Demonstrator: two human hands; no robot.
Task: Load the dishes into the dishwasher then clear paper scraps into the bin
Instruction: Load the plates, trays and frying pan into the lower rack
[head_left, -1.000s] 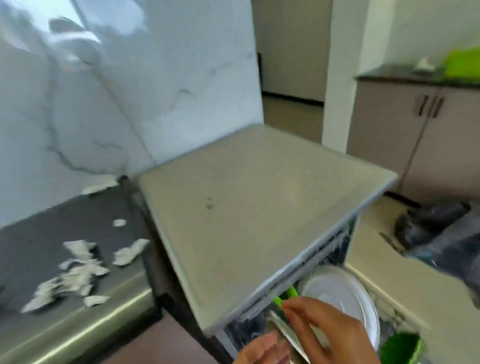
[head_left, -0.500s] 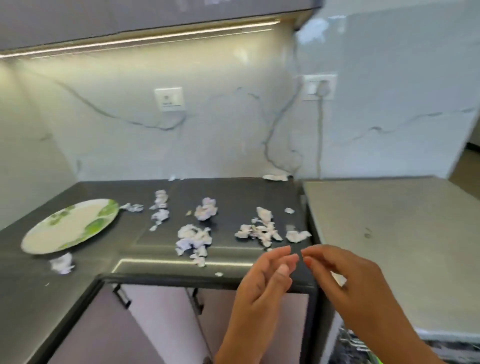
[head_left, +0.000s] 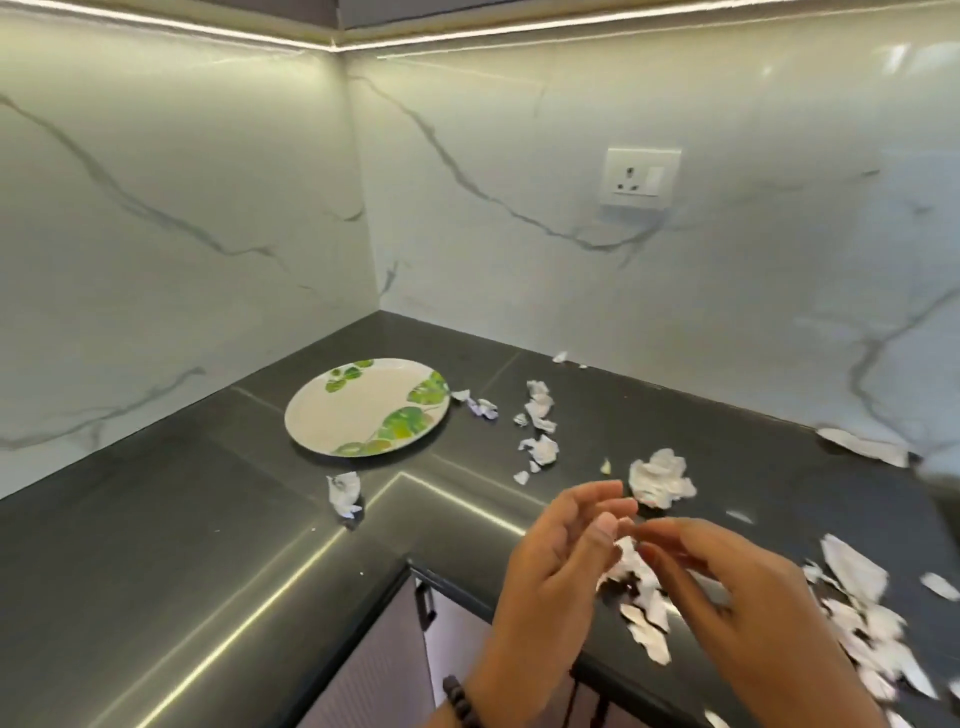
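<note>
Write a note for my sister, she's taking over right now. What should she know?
Left hand and right hand: both open, holding nothing, above the counter edge.
The plate lies flat on the counter near the corner, not yet in the dishwasher, which is out of view.
Paper scraps lie scattered on the counter to the right of the plate, one in front of it.
Left: load the plate, then bin the scraps.

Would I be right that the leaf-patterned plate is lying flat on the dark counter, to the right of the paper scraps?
Not quite: the head view shows the leaf-patterned plate lying flat on the dark counter, but to the left of most paper scraps, not the right.
</note>
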